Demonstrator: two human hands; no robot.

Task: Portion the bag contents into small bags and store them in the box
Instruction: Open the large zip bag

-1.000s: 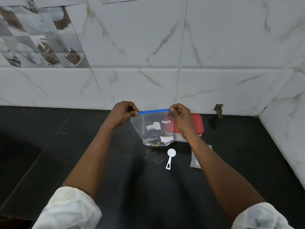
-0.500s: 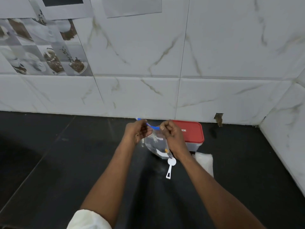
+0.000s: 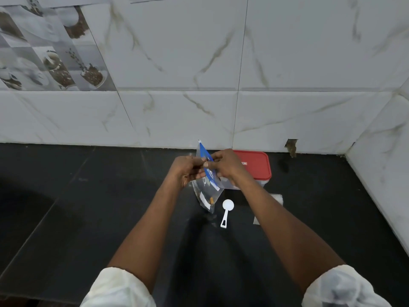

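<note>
Blue-zippered clear plastic bag (image 3: 207,185) pinched at its seal by left hand (image 3: 188,171) and right hand (image 3: 225,166); a sudden yank could spill contents.

- One view only, from the person's head, facing forward and down onto the dark tabletop (image 3: 88,218).
- Wide angle: the tiled wall (image 3: 287,63) fills the upper half; a side wall (image 3: 387,140) closes the far right.
- Close in: both forearms (image 3: 150,229) run from the near edge to the left hand (image 3: 188,171) and right hand (image 3: 228,167) at centre.
</note>
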